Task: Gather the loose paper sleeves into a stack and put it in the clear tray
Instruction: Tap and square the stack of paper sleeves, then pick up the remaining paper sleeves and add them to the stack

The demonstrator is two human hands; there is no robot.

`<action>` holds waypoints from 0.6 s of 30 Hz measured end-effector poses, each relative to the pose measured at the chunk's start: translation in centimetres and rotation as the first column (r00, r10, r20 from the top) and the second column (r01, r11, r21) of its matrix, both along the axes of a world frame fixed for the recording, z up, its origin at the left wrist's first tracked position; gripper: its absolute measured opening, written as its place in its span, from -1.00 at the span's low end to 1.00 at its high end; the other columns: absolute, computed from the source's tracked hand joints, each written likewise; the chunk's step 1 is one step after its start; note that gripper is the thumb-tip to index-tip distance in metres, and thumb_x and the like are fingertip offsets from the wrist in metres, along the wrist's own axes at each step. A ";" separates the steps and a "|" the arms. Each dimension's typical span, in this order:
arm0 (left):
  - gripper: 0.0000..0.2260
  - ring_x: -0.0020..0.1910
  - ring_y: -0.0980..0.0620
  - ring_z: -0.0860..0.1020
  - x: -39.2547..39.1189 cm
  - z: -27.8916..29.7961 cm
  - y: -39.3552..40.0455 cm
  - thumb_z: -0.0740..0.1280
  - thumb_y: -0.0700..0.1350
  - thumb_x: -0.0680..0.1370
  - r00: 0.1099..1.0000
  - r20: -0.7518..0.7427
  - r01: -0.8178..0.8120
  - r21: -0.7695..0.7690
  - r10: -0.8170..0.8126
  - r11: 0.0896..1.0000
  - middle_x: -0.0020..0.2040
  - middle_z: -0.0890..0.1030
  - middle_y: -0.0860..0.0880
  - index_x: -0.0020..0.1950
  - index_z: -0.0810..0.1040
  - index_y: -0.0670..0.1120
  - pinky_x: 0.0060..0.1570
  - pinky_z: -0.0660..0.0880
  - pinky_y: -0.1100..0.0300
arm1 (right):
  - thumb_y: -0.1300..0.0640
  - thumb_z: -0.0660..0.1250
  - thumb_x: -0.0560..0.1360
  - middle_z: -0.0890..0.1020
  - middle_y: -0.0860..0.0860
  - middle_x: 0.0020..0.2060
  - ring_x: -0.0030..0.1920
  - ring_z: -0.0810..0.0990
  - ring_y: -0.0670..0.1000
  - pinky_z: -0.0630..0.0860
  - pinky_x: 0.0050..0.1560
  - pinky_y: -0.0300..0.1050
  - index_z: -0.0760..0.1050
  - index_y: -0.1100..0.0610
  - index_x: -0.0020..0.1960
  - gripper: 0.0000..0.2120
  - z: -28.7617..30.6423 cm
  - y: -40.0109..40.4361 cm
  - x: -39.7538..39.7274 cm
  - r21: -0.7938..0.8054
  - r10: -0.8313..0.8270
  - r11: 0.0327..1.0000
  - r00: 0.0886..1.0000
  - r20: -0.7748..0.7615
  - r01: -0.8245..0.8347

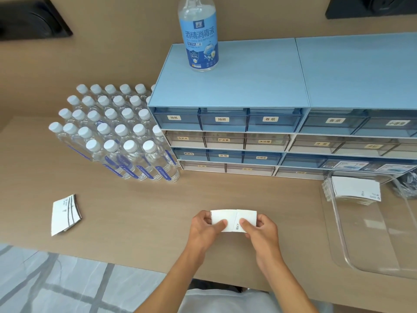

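Left hand (204, 227) and right hand (259, 229) pinch the sleeves (233, 216). Square the edges before moving to the tray (370, 263)

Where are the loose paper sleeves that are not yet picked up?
In the head view, the loose paper sleeves lie fanned on the table at the far left, in front of the water bottles, well left of both hands.

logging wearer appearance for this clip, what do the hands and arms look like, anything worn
Both hands, left and right, are bare: no gloves, rings, watch or wristband visible. Forearms are uncovered too, with no sleeves reaching them in view. Nails look short and unpainted.
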State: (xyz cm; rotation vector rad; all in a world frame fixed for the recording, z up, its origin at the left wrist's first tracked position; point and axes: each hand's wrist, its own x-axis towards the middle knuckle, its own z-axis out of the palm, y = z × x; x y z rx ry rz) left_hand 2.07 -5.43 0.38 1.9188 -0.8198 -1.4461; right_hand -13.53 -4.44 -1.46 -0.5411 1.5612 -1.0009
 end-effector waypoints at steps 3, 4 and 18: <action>-0.64 -0.19 -0.05 0.52 1.0 0.2 0.3 0.54 -0.13 0.39 0.998 -0.008 -0.059 -0.010 0.059 0.998 -0.16 0.53 -0.14 0.05 0.55 -0.30 0.01 0.56 -0.10 | 0.33 0.44 0.40 0.73 0.04 -0.19 -0.27 0.69 -0.08 0.57 -0.21 -0.19 0.59 0.16 -0.05 -0.83 0.7 -0.5 1.1 -0.010 0.045 0.999 0.999 -0.019 -0.045; -0.65 -0.21 -0.04 0.51 1.4 0.2 0.4 0.54 -0.13 0.39 0.997 -0.012 -0.078 -0.015 0.078 0.997 -0.18 0.51 -0.13 0.04 0.55 -0.29 -0.03 0.56 -0.08 | 0.33 0.44 0.39 0.73 0.05 -0.18 -0.27 0.68 -0.07 0.56 -0.23 -0.20 0.58 0.17 -0.05 -0.83 0.9 -0.8 1.5 -0.014 0.058 0.998 0.998 -0.029 -0.059; -0.73 -0.33 0.05 0.48 13.1 0.8 -0.5 0.58 -0.15 0.36 0.963 -0.040 -0.268 -0.015 0.268 0.963 -0.25 0.53 -0.04 -0.05 0.59 -0.20 -0.31 0.43 0.26 | 0.31 0.43 0.40 0.68 0.02 -0.10 -0.11 0.67 -0.01 0.52 -0.15 -0.18 0.51 0.12 0.02 -0.75 2.4 -3.9 13.9 0.038 0.185 0.983 0.973 -0.141 -0.181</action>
